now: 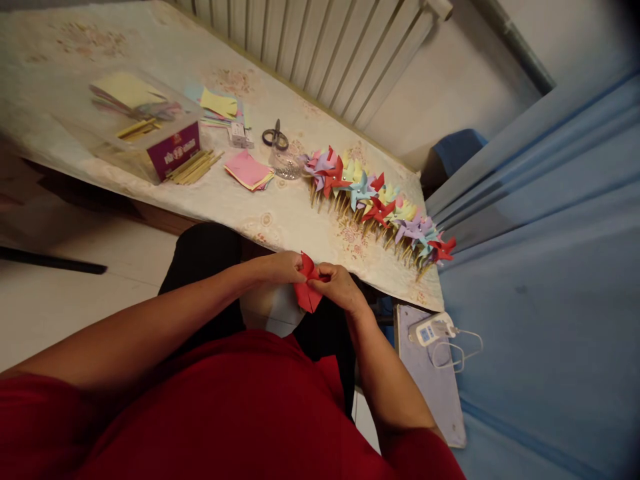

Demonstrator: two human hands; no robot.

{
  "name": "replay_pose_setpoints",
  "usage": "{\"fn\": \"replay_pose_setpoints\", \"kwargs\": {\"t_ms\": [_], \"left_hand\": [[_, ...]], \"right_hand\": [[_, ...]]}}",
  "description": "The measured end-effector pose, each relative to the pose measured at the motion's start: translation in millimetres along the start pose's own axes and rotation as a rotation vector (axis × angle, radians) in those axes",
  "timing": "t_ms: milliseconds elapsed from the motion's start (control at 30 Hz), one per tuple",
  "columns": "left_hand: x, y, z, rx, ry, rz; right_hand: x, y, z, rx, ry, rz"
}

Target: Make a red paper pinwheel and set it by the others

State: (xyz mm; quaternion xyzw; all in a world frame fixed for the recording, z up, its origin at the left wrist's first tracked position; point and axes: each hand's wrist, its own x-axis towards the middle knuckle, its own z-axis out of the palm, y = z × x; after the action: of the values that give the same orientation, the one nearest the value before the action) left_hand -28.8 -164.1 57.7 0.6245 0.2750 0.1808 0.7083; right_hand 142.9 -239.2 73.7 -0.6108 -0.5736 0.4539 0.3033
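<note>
"Where was the red paper [307, 299]?"

"Over the person's lap, just off the near edge of the tabletop [295, 217]. The left hand [288, 268] pinched it from its nine o'clock side and the right hand [339, 287] from its three o'clock side."

"So the hands were close together?"

"Yes, both clamped on that one piece, a flap of it curling up between them."

"What lay around it on the tabletop?"

"Taking the red paper as the clock's centre, a crowded row of pinwheels [379, 211] in red, yellow, blue and purple lay between one and two o'clock, their sticks pointing back toward the near edge."

"And further round?"

"Near twelve, a clear container [287, 167] with small shiny pieces, and the scissors [275, 137] just beyond it. A pink-topped paper stack [247, 169] sat at eleven."

"The plastic box [175, 148]?"

"Around ten, with a bundle of loose sticks [195, 168] beside its purple label."

"Anything off the tabletop?"

"A white device [431, 329] with a cord, between three and four, on a pale purple board [431, 393]."
</note>
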Motion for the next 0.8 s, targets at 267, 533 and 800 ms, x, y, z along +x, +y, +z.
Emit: {"fn": "replay_pose_setpoints", "kwargs": {"t_ms": [267,533,800], "left_hand": [[1.6,0.2,-3.0,-0.037,0.011,-0.066],[-5.6,-17.0,-2.5,-0.572,0.041,-0.153],[-2.9,-28.5,18.6,-0.674,0.18,-0.059]], "right_hand": [[3.5,12.5,7.7,0.221,0.048,0.106],[14.6,15.9,16.9,0.44,0.288,0.145],[19.6,19.3,26.3,0.55,0.34,0.146]]}}
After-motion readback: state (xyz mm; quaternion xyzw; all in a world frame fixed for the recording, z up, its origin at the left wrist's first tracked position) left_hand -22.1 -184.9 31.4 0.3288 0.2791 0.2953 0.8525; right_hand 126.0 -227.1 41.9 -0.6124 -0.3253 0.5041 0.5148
